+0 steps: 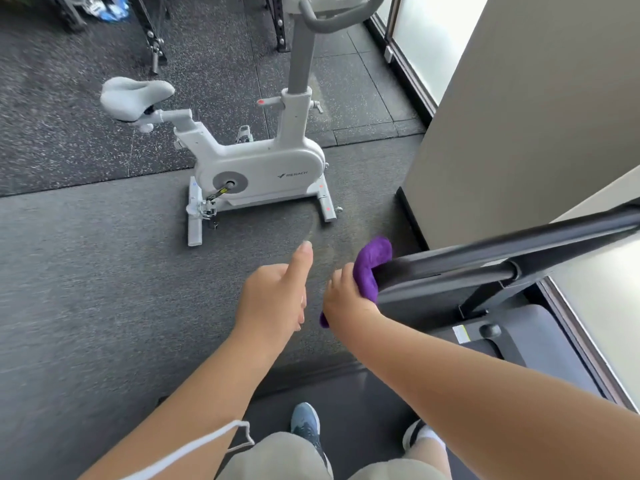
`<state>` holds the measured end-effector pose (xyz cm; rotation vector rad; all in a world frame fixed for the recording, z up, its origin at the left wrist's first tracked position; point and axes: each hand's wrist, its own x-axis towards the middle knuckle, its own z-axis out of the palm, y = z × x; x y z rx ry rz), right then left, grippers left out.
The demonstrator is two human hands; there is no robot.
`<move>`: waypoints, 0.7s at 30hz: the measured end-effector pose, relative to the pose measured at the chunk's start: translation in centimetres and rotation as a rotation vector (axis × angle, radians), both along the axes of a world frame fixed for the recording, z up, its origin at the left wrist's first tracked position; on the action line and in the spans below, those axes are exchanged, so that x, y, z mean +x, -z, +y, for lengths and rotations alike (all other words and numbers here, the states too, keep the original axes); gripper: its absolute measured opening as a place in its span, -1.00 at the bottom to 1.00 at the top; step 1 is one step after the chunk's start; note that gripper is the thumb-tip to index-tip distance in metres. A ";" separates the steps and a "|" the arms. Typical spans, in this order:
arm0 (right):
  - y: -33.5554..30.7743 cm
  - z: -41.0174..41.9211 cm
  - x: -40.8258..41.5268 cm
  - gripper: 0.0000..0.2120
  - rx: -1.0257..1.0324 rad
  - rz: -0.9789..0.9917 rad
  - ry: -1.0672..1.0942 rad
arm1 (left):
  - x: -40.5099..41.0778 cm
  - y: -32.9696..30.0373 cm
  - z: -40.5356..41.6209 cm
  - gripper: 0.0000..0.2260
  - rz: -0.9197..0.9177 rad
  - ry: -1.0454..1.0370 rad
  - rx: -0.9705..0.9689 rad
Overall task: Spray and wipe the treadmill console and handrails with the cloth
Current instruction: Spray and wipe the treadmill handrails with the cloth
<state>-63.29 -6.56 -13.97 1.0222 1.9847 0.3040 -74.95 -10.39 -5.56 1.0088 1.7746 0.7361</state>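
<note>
A black treadmill handrail (485,261) runs from the right edge toward the middle of the view. My right hand (346,299) is closed on a purple cloth (370,265), which is wrapped over the rail's near end. My left hand (273,299) hovers just left of it with the thumb stretched forward and the other fingers curled; it holds nothing that I can see. The treadmill deck (519,334) lies below the rail at the right. No spray bottle and no console are in view.
A white exercise bike (256,168) stands on the grey floor ahead of my hands. A beige wall (519,116) and a window frame bound the right side. Black rack legs (152,36) stand at the far back. My feet are at the bottom.
</note>
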 end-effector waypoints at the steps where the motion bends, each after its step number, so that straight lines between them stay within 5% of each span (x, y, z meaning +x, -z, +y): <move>1: 0.9 0.0 -0.5 -0.52 0.001 -0.030 0.022 | -0.3 0.1 -0.2 -0.32 -0.009 -0.016 -0.004; 7: 1.4 -1.1 -0.7 -0.57 -0.093 -0.117 -0.192 | -0.7 0.4 -0.5 -0.32 -0.040 -0.007 -0.013; 13: 0.3 -4.6 2.7 -0.81 -0.231 0.619 -0.022 | 2.8 -0.9 1.1 -0.31 -0.057 0.081 0.010; 15: 0.3 -5.9 4.9 -0.80 -0.231 0.714 0.029 | 4.6 -1.1 1.3 -0.31 -0.053 0.146 0.027; 18: 0.4 -7.0 9.2 -0.73 -0.190 0.794 0.318 | 7.4 -1.5 1.4 -0.31 -0.051 0.225 0.017; 21: -0.5 -7.1 14.6 -0.82 -0.083 1.085 0.867 | 10.4 -1.7 1.5 -0.33 -0.016 0.302 0.001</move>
